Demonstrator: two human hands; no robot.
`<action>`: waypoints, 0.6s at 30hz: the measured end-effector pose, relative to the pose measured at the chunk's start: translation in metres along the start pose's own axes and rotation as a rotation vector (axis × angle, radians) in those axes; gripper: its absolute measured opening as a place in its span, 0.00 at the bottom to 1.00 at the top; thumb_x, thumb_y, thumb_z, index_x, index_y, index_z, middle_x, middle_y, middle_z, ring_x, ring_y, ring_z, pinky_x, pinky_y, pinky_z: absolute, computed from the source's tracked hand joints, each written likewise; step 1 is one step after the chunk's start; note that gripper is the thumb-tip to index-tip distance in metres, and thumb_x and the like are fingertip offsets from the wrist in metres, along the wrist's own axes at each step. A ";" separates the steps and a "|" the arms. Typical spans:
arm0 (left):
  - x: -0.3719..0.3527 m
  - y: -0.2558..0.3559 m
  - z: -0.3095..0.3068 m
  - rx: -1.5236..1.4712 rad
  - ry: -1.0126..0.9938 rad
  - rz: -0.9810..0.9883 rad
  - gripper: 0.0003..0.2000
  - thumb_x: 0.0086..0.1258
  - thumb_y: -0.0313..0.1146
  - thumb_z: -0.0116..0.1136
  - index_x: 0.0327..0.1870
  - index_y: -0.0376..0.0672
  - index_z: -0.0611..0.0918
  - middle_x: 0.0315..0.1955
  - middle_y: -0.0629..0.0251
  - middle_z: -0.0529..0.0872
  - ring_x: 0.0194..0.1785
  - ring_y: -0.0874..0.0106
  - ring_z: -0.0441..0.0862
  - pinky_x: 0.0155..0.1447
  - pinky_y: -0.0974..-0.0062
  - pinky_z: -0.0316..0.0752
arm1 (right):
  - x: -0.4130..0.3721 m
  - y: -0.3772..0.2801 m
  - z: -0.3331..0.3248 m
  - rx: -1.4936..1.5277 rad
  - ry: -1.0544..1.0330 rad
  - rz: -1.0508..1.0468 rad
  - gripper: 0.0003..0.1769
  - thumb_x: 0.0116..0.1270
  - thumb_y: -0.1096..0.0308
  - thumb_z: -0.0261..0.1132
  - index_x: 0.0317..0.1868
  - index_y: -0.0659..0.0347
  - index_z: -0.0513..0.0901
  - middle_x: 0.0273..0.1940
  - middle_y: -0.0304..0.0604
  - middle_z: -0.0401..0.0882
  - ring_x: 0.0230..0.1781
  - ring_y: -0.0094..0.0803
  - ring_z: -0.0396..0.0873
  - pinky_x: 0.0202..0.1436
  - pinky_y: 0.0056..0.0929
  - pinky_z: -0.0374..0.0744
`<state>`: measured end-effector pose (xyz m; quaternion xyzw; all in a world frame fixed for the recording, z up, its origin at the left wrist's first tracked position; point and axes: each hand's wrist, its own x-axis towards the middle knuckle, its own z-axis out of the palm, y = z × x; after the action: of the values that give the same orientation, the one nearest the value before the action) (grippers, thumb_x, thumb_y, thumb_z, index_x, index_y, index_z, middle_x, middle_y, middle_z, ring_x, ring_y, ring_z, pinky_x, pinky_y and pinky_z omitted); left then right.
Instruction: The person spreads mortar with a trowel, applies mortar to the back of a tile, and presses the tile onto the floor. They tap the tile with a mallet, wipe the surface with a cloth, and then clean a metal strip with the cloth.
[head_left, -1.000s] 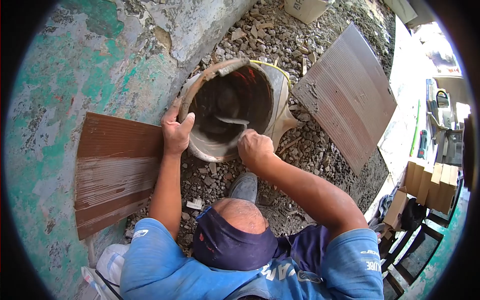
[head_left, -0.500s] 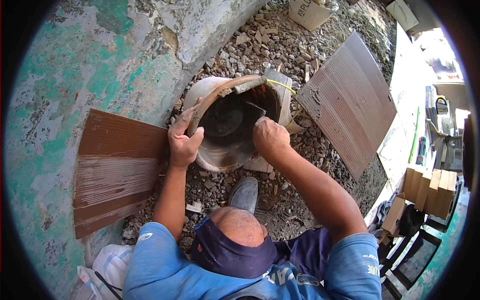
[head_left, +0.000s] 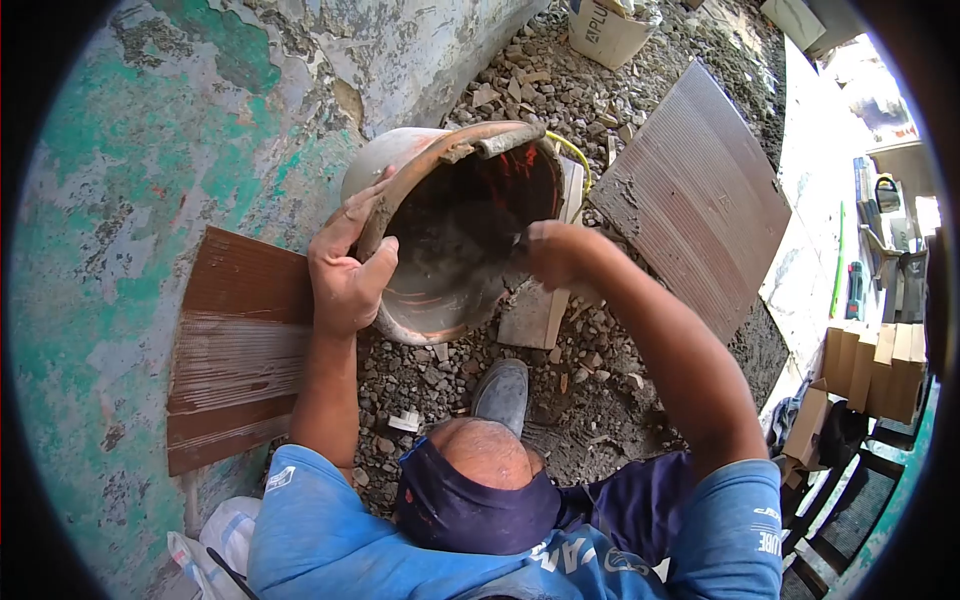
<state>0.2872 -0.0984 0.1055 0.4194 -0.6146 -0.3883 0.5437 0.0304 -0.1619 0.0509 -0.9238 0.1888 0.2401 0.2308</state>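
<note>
A mortar-smeared bucket [head_left: 425, 305] is tilted toward me above the rubble, its dark inside facing up. My left hand [head_left: 345, 275] grips its left rim, thumb inside. My right hand [head_left: 555, 252] reaches over the right rim into the bucket and holds the handle of a trowel; the blade [head_left: 470, 235] is mostly lost in the dark interior. A wet grey mix coats the inner wall.
A brown ribbed tile [head_left: 235, 345] leans on the peeling green wall at left. A second tile [head_left: 695, 195] lies back-up on the gravel at right. A flat slab [head_left: 535, 310] sits under the bucket. My shoe [head_left: 503, 393] is below. Cardboard boxes [head_left: 870, 375] stand at right.
The bucket has been lifted and tipped further toward me. My right hand moved deeper inside it, and my left hand rose with the rim.
</note>
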 end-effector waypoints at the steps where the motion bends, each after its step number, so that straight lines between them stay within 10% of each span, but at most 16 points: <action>1: 0.002 0.004 -0.001 0.002 0.005 -0.028 0.25 0.57 0.18 0.53 0.60 0.29 0.77 0.59 0.55 0.79 0.64 0.69 0.73 0.72 0.69 0.60 | -0.009 -0.026 -0.037 0.390 -0.054 0.674 0.14 0.61 0.64 0.60 0.43 0.56 0.88 0.43 0.47 0.87 0.45 0.45 0.85 0.47 0.37 0.83; 9: -0.002 0.016 -0.018 0.057 0.016 -0.026 0.25 0.59 0.18 0.54 0.61 0.28 0.75 0.57 0.58 0.80 0.62 0.72 0.74 0.70 0.72 0.62 | 0.007 -0.038 -0.039 0.130 0.140 0.635 0.17 0.66 0.57 0.57 0.40 0.57 0.88 0.41 0.48 0.87 0.44 0.41 0.86 0.45 0.36 0.83; 18: -0.027 0.024 -0.024 0.008 0.095 -0.065 0.25 0.59 0.20 0.57 0.61 0.28 0.75 0.57 0.58 0.79 0.62 0.70 0.74 0.70 0.71 0.63 | 0.021 -0.076 -0.002 0.487 0.255 0.484 0.25 0.64 0.48 0.59 0.40 0.64 0.85 0.43 0.57 0.84 0.45 0.52 0.83 0.49 0.45 0.81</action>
<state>0.3104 -0.0651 0.1216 0.4592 -0.5758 -0.3829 0.5577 0.0834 -0.1061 0.0668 -0.7927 0.4810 0.1187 0.3552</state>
